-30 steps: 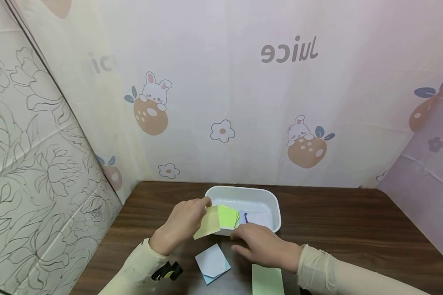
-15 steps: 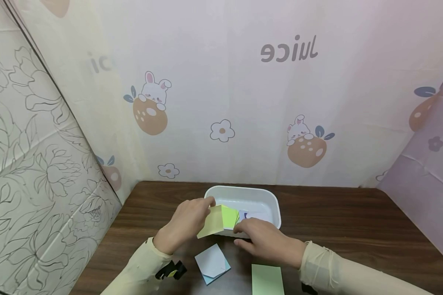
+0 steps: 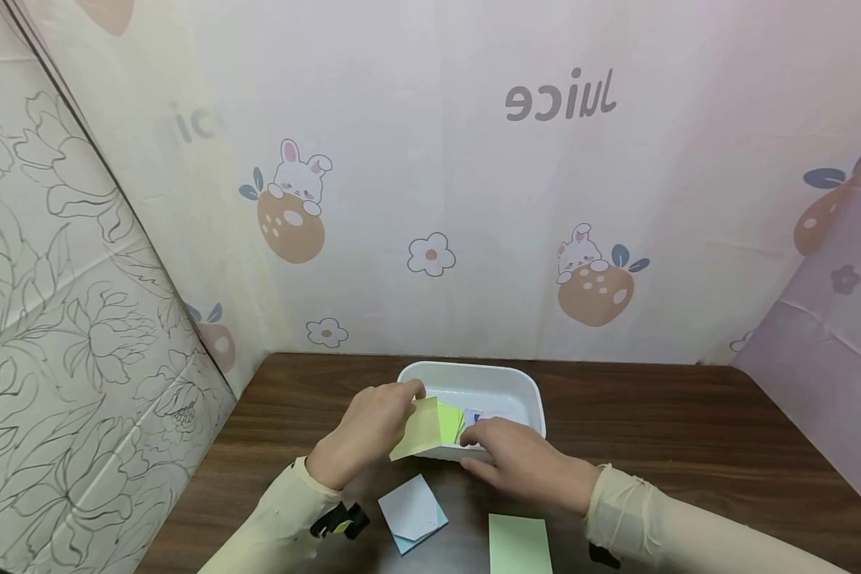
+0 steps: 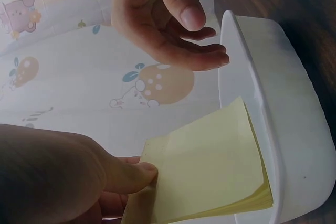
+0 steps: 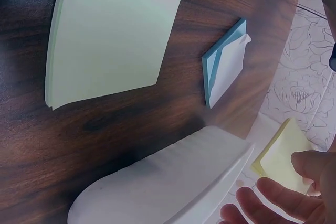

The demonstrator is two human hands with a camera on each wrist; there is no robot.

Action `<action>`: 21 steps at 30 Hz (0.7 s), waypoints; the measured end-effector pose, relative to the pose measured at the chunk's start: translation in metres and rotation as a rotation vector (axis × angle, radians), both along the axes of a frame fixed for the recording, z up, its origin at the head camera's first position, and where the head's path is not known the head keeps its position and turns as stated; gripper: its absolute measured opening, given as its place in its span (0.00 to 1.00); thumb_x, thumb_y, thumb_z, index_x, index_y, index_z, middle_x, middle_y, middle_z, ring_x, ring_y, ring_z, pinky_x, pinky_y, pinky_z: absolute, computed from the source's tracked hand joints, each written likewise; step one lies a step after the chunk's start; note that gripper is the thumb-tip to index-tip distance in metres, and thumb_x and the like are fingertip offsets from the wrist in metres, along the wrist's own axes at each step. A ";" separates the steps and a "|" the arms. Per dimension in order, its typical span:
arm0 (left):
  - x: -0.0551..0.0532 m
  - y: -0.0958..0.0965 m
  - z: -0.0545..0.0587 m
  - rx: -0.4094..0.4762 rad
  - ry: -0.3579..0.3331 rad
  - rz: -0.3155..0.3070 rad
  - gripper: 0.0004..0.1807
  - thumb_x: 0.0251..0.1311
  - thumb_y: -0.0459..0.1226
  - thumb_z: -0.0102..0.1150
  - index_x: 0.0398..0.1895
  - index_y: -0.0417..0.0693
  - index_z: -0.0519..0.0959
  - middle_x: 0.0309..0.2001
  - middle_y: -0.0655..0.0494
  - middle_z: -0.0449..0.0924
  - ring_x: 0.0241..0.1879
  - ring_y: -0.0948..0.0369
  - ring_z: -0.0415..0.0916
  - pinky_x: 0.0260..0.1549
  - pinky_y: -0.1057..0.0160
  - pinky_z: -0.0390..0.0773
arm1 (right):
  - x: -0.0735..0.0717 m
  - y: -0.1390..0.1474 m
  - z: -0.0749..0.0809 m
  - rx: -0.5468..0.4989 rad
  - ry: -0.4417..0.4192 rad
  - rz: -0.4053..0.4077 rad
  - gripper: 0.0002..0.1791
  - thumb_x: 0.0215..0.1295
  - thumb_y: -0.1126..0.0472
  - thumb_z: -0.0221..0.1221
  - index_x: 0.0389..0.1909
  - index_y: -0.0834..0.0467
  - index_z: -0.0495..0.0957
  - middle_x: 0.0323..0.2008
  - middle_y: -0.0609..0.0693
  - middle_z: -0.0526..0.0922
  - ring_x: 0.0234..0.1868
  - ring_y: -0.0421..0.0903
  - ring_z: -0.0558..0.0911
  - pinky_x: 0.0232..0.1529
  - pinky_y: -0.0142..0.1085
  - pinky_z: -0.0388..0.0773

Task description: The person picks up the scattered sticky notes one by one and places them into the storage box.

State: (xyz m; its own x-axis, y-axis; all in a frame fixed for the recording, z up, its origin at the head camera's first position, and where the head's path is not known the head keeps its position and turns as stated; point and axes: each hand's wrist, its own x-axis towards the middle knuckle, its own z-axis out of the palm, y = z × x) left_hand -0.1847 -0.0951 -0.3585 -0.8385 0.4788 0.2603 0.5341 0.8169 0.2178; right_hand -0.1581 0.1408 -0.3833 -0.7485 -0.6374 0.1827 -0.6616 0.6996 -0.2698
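Observation:
My left hand [image 3: 373, 418] pinches a pale yellow sticky-note pad [image 4: 205, 161] by one edge, thumb on its face. The pad tilts over the front left of a white plastic box [image 3: 538, 391], and its sheets fan slightly at the far edge. Just across from it, my right hand [image 3: 520, 458] hovers at the box's front rim with relaxed fingers and nothing in them. Inside the box lie lime-green sticky notes [image 3: 449, 422] and a lilac-white piece with a dark blue mark [image 3: 473, 415], partly hidden behind the right hand.
In front of the box, a blue sticky pad with a white sheet on top [image 3: 412, 509] lies on the dark wooden table [image 3: 653, 422]. A pale green pad [image 3: 520, 544] is nearer, below the right hand. A printed curtain [image 3: 430, 191] hangs behind the table.
My left hand has shifted a little to the right, bringing the yellow pad farther over the box. My right hand has also moved slightly right, staying at the front rim.

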 end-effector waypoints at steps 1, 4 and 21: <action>0.000 0.000 0.000 -0.002 -0.002 0.000 0.08 0.66 0.31 0.61 0.46 0.48 0.82 0.36 0.51 0.88 0.22 0.64 0.67 0.19 0.68 0.64 | -0.001 0.000 0.000 0.000 0.007 0.002 0.11 0.67 0.55 0.64 0.46 0.57 0.83 0.42 0.46 0.87 0.45 0.42 0.84 0.47 0.40 0.81; -0.002 0.001 0.000 -0.003 0.007 -0.003 0.08 0.66 0.31 0.61 0.46 0.48 0.82 0.36 0.52 0.88 0.22 0.64 0.67 0.19 0.67 0.64 | -0.003 0.001 -0.001 0.000 0.008 -0.006 0.11 0.66 0.56 0.64 0.46 0.57 0.83 0.41 0.47 0.87 0.44 0.42 0.84 0.47 0.40 0.81; -0.012 0.006 -0.004 0.015 0.017 0.003 0.08 0.67 0.30 0.59 0.45 0.48 0.81 0.34 0.52 0.86 0.23 0.63 0.67 0.19 0.66 0.66 | -0.011 0.007 0.003 -0.011 -0.028 -0.051 0.11 0.67 0.56 0.64 0.45 0.57 0.83 0.41 0.47 0.87 0.43 0.44 0.83 0.47 0.42 0.81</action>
State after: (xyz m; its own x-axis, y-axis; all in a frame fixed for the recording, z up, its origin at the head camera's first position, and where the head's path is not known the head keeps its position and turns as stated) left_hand -0.1968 -0.0890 -0.3626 -0.8351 0.4724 0.2817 0.5356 0.8150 0.2211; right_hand -0.1691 0.1483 -0.3803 -0.7851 -0.5961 0.1684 -0.6171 0.7293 -0.2954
